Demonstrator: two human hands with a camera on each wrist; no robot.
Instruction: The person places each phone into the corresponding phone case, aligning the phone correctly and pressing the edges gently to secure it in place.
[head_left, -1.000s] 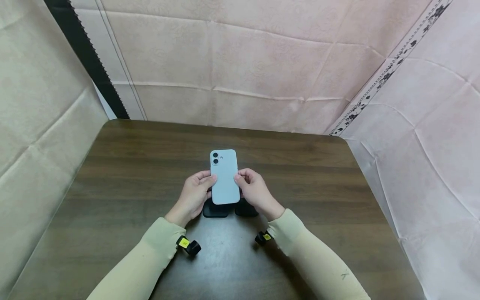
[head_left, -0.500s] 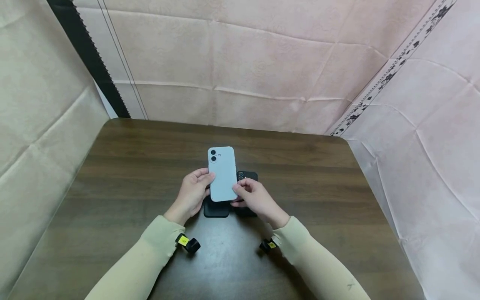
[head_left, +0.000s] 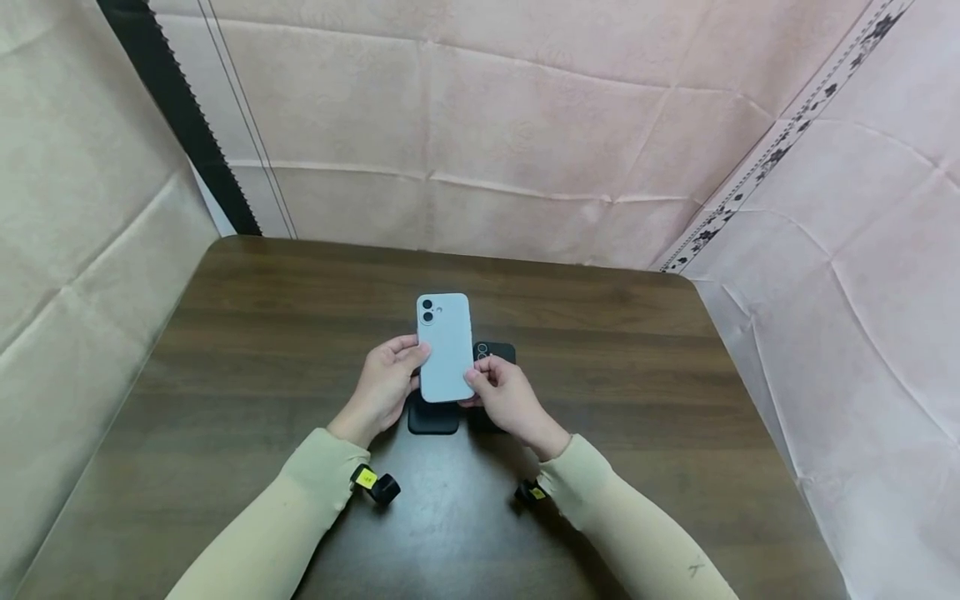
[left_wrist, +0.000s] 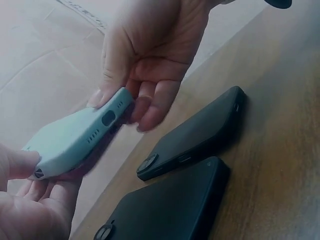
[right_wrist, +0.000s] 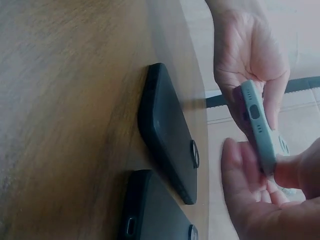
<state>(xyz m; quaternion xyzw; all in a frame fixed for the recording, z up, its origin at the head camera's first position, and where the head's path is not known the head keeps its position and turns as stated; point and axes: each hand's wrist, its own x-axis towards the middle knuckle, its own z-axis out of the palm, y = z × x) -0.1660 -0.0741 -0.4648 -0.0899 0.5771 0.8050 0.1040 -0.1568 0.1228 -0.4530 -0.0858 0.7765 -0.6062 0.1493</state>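
A light blue phone case (head_left: 444, 346) is held above the table, its camera end pointing away from me. Cutouts line its bottom edge in both wrist views, and a dark reddish layer shows along the underside. With thumb on top and fingers below, my left hand (head_left: 381, 387) grips the left side. My right hand (head_left: 517, 404) pinches the lower right corner between thumb and fingers. Below lie two black phone-shaped pieces with camera rings: the left one (head_left: 433, 419) is mostly covered by the case, the right one (head_left: 497, 349) partly by my right hand.
The brown wooden table (head_left: 300, 300) stretches out on all sides of the hands. Pale cloth (head_left: 517, 125) hangs behind it and at both sides. A small black camera (head_left: 384, 490) sits at the left wrist, another (head_left: 528, 492) at the right.
My right hand has slid down the case's right side to its lower corner. The case has shifted slightly up and left, and the right black piece's camera end has come into view.
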